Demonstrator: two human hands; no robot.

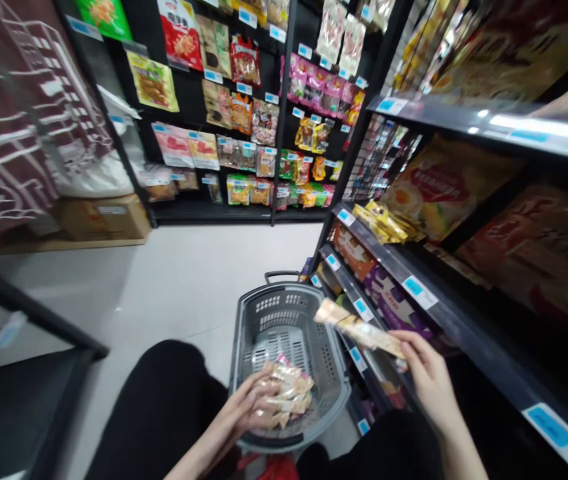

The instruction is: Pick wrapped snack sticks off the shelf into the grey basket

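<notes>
A grey plastic shopping basket (264, 313) stands on the pale floor between my knees. My left hand (249, 407) reaches into it and grips a bundle of small clear snack packets (289, 390). My right hand (427, 373) is raised beside the low shelves on the right. It pinches one long clear snack packet (359, 327), which sticks out leftward over the basket's rim.
Black store shelving (434, 300) with blue price tags and snack bags runs along my right. Another black rack of hanging snack bags (244, 120) faces me across the aisle. A cardboard box (104, 217) sits at the left, and a dark shelf corner (39, 373) juts in near left.
</notes>
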